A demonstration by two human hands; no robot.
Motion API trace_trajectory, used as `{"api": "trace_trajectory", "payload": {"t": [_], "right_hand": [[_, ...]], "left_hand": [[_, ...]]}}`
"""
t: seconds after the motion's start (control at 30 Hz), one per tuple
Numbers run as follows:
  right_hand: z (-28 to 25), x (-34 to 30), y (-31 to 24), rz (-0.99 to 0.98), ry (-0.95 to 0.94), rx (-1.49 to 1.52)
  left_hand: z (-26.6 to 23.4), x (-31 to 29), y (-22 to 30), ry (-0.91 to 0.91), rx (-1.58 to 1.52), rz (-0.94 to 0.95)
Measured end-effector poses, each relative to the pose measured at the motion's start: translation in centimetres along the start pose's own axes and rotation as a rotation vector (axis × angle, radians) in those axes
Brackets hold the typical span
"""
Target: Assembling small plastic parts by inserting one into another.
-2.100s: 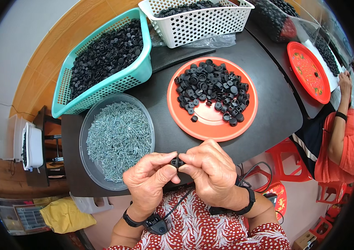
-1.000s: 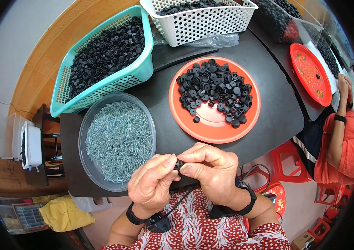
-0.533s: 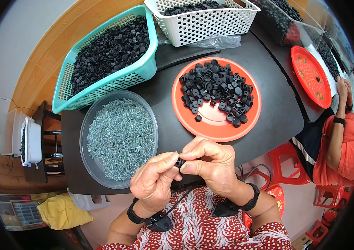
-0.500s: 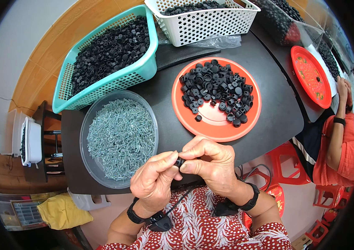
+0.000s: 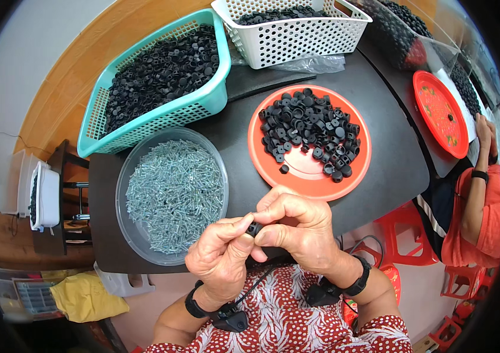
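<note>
Between the fingertips of both my hands is one small black plastic cap [image 5: 254, 229], held over the table's near edge. My left hand [image 5: 220, 250] pinches it with thumb and fingers from the left. From the right, the thumb and forefinger of my right hand [image 5: 300, 226] grip the same part. Whether a screw sits in it is hidden by my fingers. Just beyond my left hand stands a clear round tub [image 5: 225, 203] full of silvery screws [image 5: 173, 191]. Beyond my right hand lies an orange-red plate [image 5: 303, 185] with a heap of black plastic parts [image 5: 315, 126].
A turquoise basket [image 5: 206, 106] and a white basket [image 5: 303, 44], both holding black parts, stand at the back of the dark table [image 5: 388, 156]. At the right, a person [image 5: 476, 217] works beside a red tray [image 5: 438, 112]. Red stools [image 5: 406, 235] stand below.
The view has shifted slightly, so the table things appear a little to the right. My hands keep the same pinch on the cap, with only slight finger movement.
</note>
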State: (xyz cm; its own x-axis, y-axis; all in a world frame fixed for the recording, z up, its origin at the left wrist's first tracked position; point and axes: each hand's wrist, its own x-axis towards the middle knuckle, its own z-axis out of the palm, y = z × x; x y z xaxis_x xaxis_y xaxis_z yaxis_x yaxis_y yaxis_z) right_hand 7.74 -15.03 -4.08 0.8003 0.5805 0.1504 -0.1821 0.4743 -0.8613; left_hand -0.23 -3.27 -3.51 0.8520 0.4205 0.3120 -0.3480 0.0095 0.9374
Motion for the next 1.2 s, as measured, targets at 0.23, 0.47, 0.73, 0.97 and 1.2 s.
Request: {"api": "trace_trajectory", "payload": {"t": [0.23,0.47,0.73,0.97,1.2], "right_hand": [[0.5,0.3,0.3,-0.029,0.041,-0.017],[0.5,1.5,-0.5,0.049,-0.022,0.165],[0.7,0.2,-0.2,-0.01,-0.061,-0.297],[-3.2,10.0,-8.5,-0.183,0.145,-0.618],[-14.2,25.8,-15.5,-0.412,0.473,-1.267]], "left_hand": [[0.5,-0.2,0.0,0.077,-0.07,-0.025],[0.0,0.7,1.2,0.03,0.052,-0.071],[-1.1,0.9,3.0,-0.195,0.355,-0.032],[-5.0,1.6,4.8,0.089,0.284,-0.178],[-9.4,1.9,3.6,0.209,0.36,-0.235]]}}
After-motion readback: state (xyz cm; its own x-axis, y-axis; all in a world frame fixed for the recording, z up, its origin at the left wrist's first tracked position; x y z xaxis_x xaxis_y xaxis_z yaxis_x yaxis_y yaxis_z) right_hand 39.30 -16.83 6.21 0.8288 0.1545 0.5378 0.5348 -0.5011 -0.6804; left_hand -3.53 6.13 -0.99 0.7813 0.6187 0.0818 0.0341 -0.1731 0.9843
